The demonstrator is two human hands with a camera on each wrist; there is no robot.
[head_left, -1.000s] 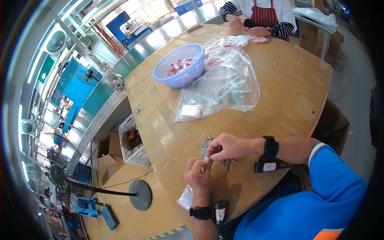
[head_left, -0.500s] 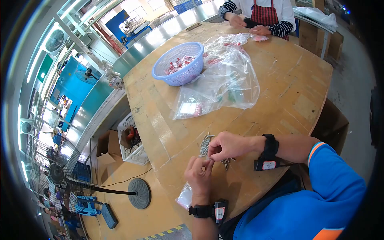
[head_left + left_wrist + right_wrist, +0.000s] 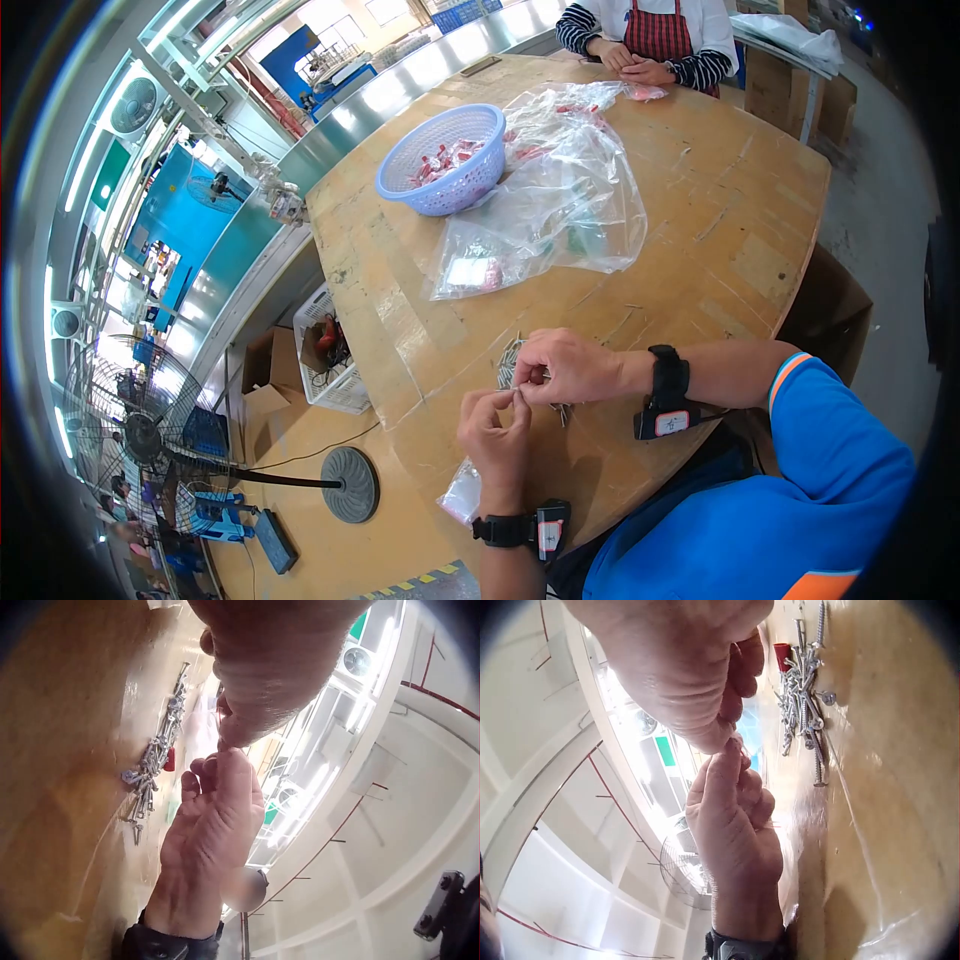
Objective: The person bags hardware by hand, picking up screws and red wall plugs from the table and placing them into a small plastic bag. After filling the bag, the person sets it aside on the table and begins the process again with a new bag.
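Left hand point(image 3: 495, 440) and right hand point(image 3: 572, 368) meet tip to tip, each pinching a small clear piece point(image 3: 740, 741) — shiny, plastic-looking, mostly hidden by fingers, so can't read its full shape. It's up off the counter point(image 3: 700, 230), beside the screws point(image 3: 804, 701). Risk: tiny part, fingertip-only grip; a slip or uneven pull could drop it into the pile. Screws are silvery, loosely heaped, points every which way; a knuckle brushing them could scatter some. Red cap-like bit point(image 3: 782, 656) touches the heap. Farther out — purple basket point(image 3: 465, 192) of red-and-clear packets, clear bag point(image 3: 595, 195) beside it.
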